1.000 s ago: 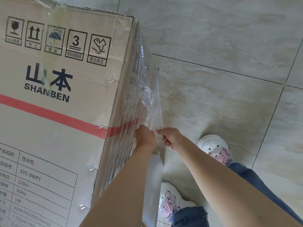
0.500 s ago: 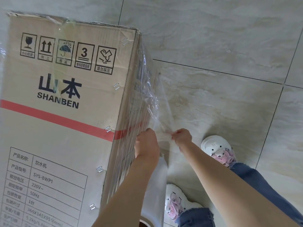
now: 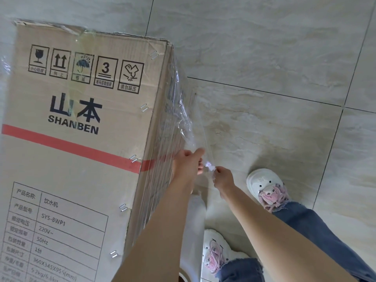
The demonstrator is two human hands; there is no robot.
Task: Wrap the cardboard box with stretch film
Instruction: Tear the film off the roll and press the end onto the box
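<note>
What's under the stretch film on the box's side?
Under the stretch film the cardboard box shows its red stripe and blurred dark print; the wording can't be read.

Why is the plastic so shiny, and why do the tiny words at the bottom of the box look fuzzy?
Head view: light glints white off the crinkled film on the box, brightest at the bunch pinched between left hand and right hand; the small print near the picture's bottom edge is blurred, and the wide lens bends the box edges.

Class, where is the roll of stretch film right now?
Bottom centre of the head view: the roll stands between the cardboard box and the nearer shoe.
</note>
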